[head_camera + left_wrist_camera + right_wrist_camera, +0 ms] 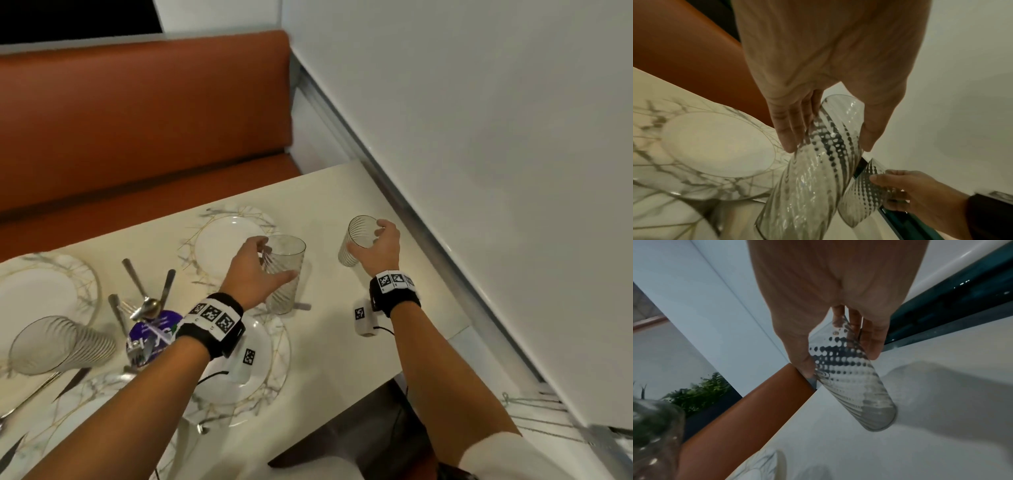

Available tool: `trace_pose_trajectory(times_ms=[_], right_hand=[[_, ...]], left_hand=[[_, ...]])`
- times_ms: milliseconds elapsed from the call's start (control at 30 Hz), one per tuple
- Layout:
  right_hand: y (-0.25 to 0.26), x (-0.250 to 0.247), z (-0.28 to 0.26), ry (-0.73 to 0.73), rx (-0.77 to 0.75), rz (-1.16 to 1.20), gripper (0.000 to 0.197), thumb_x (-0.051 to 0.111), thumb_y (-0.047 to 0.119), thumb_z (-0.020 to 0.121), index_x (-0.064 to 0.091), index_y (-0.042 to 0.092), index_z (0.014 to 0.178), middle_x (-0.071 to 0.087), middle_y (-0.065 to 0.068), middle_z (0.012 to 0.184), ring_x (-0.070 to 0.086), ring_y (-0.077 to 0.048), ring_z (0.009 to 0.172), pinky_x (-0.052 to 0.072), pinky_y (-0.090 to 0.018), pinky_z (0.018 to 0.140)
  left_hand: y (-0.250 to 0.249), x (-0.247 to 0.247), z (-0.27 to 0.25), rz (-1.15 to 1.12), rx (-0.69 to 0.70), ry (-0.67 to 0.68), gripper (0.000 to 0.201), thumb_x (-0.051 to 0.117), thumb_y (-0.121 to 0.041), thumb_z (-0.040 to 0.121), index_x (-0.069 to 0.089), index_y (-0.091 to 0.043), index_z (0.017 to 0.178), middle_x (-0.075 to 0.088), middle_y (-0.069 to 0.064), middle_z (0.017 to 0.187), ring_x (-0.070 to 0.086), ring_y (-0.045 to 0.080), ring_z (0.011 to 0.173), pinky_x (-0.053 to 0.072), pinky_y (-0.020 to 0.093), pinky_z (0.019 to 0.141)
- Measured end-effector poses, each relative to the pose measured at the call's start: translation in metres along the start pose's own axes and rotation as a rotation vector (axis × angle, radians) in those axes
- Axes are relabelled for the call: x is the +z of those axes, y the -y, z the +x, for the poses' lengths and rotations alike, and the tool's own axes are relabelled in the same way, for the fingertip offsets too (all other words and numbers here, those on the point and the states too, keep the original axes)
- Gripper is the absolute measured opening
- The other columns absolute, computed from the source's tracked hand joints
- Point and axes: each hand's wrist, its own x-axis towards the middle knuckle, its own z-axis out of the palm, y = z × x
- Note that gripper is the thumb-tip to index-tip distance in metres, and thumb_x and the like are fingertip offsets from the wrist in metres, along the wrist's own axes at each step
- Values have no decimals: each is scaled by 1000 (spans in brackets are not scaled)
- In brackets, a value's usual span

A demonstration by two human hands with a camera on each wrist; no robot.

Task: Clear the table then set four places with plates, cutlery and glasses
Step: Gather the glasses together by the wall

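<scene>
— What have you got hold of right now?

— A ribbed glass in each hand. My left hand (251,274) wraps the taller glass (284,274) at the centre of the frame, fingers (789,129) on one side and thumb on the other, about mid-wall. My right hand (376,248) grips the second glass (356,240) right of centre, fingers curled round its upper half; that one is tilted, and the right wrist view shows its base clear of the desk (342,342).

— Is the left one down yet?

— I cannot tell. Its base sits low, between the far plate (226,245) and the near plate (260,356), but the contact is hidden.

— How do they feel to handle, would you say?

— Thin-walled and empty, so I judge them light and breakable. The ribbing should give some purchase, yet smooth glass slips if squeezed unevenly. I would hold the wall at mid-height with thumb opposite fingers, never by the rim.

— Anything to watch?

— The loose cutlery (147,294) at centre left, and a third glass (61,344) lying on its side at lower left. Knocking glass against a plate rim is the risk, I think.
</scene>
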Motion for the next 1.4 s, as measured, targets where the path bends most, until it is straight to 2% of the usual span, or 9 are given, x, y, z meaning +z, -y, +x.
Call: trace_pose_trajectory(times_ms=[33,133,267,400,533,767,967,1233,1400], right_hand=[[-9,-5,33,5,9,8,90,90,35,64,42,20,138,48,-7,135,55,-25,118,51,-47,101],[-9,0,37,30,-25,58,91,90,38,61,42,23,137,49,-4,135,56,-22,119,52,-45,102],[-21,-7,76,35,-68,64,93,89,47,56,46,25,135,54,3,131,58,-17,115,53,-42,99],[-28,-8,103,4,-166,108,90,85,54,52,55,22,130,60,7,124,58,-18,112,55,-41,93],[-30,-10,130,25,-178,159,90,85,55,51,58,19,129,63,7,122,60,-16,112,54,-30,92],[-31,-5,161,81,-128,242,84,99,24,55,61,16,129,65,7,122,63,-2,108,54,-17,89],[-31,-1,172,87,-106,252,82,99,20,55,61,12,128,67,0,122,65,-11,109,56,-20,88],[-29,8,172,116,9,232,74,96,25,60,61,18,125,69,5,117,65,-10,106,55,-28,92],[-31,5,170,146,79,190,68,94,28,67,60,18,124,69,5,114,65,-13,104,48,-23,83]], left_hand=[[-11,24,27,1,-8,-23,96,94,-39,71,42,-15,148,57,0,132,57,18,117,48,32,98],[-12,33,36,-12,9,-56,95,94,-36,70,42,-15,147,57,0,130,56,19,117,49,36,102],[-28,70,81,-4,-2,-112,94,94,-35,70,41,-15,146,55,0,134,55,19,121,49,41,106],[-35,98,114,-29,24,-172,96,95,-32,69,39,-15,145,53,0,136,56,19,121,52,45,104],[-47,126,139,-60,56,-211,91,94,-28,72,38,-16,143,52,-2,136,54,14,122,53,41,105],[-68,159,170,-118,60,-201,89,94,-28,72,38,-20,140,55,-5,134,57,11,118,53,35,104],[-73,165,181,-113,34,-211,89,95,-28,70,38,-21,139,53,-7,131,56,11,116,53,36,104],[-70,170,182,-94,-4,-230,92,95,-31,70,37,-23,140,55,-4,135,59,16,118,55,42,103],[-72,174,184,-88,-25,-210,93,95,-33,70,36,-21,141,57,4,136,61,23,118,55,45,102]])
